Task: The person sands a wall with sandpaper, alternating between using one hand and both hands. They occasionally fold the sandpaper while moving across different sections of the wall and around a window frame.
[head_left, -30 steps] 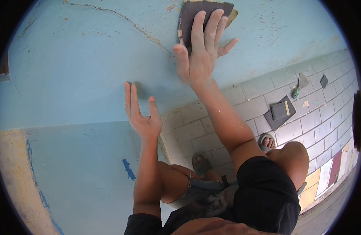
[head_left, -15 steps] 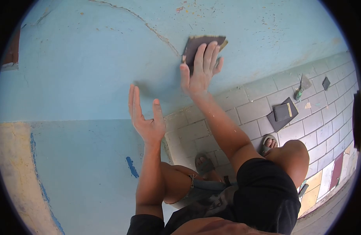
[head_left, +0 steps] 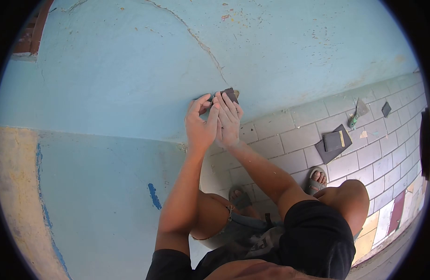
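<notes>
A dark sheet of sandpaper [head_left: 231, 94] with a tan backing edge is against the pale blue wall [head_left: 131, 79], just below the end of a long crack. My right hand [head_left: 230, 122], dusted white, holds the sheet with its fingers together over it. Close beside it, my left hand [head_left: 201, 126] has curled fingers at the sheet's left side, its thumb against the right hand. Part of the sandpaper is hidden behind both hands.
On the grey tiled floor [head_left: 294, 140] to the right lie a dark sheet [head_left: 323, 156] with a sanding block [head_left: 333, 141] on it, a green-handled scraper [head_left: 355, 118] and a small dark piece [head_left: 386, 109]. My sandalled feet are below. A brown-framed opening [head_left: 35, 32] is at upper left.
My right hand has drawn the sandpaper down toward me. My left hand, earlier open and apart, has moved up and right to the sheet and curled its fingers. The view has shifted slightly.
</notes>
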`<move>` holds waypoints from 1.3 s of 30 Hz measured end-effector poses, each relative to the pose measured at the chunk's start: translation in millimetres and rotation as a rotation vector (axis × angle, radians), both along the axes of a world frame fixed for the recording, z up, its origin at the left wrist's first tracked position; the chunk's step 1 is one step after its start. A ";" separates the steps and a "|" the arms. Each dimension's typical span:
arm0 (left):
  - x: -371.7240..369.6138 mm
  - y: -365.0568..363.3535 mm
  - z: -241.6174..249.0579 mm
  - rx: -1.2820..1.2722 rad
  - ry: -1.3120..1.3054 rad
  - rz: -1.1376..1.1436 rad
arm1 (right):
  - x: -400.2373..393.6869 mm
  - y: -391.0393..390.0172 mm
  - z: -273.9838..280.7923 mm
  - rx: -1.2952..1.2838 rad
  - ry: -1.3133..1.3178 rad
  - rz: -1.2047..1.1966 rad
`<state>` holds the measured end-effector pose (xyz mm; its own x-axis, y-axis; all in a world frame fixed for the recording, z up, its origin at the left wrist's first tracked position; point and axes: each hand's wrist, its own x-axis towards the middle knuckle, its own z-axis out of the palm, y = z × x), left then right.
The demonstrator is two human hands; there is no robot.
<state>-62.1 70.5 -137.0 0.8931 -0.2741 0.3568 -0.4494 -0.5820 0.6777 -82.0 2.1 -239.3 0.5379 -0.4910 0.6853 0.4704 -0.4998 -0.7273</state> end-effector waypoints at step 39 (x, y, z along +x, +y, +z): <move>-38.9 14.9 53.2 -0.065 -0.576 0.057 | -9.7 -43.6 96.5 0.015 -0.360 -0.043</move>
<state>-101.0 85.4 -83.8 0.5630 -0.1923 0.8037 -0.7250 -0.5818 0.3686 -91.6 -41.5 -142.8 0.2419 -0.5192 0.8197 0.6765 -0.5154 -0.5260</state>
